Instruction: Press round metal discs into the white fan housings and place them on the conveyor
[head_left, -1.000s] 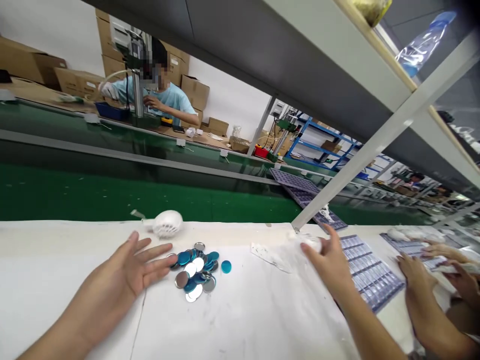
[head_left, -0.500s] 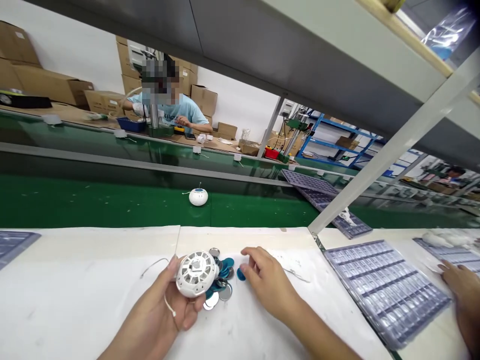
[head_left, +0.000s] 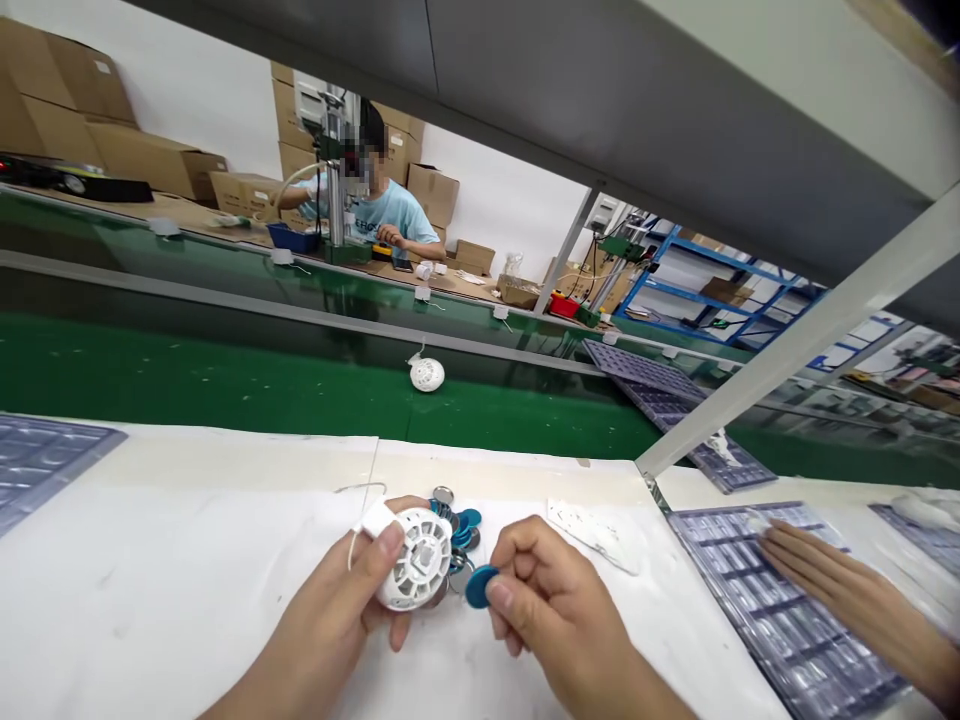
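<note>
My left hand is closed around a round white plastic housing with spoke-like openings and a thin white cord. Between the thumb and fingers of my right hand is a blue disc, held just right of the housing and apart from it. Behind the housing lies a loose pile of blue and silver discs, partly hidden by the housing and my left fingers.
A similar white housing sits on the green conveyor belt. At right, another person's hand reaches over a clear plastic tray. A slanted white post rises right of centre. Across the belt sits a co-worker beside a press.
My right hand has picked up a blue disc from the table and lifted it beside the housing. The housing on the belt now shows a different side. The other person's hand has moved over the tray.
</note>
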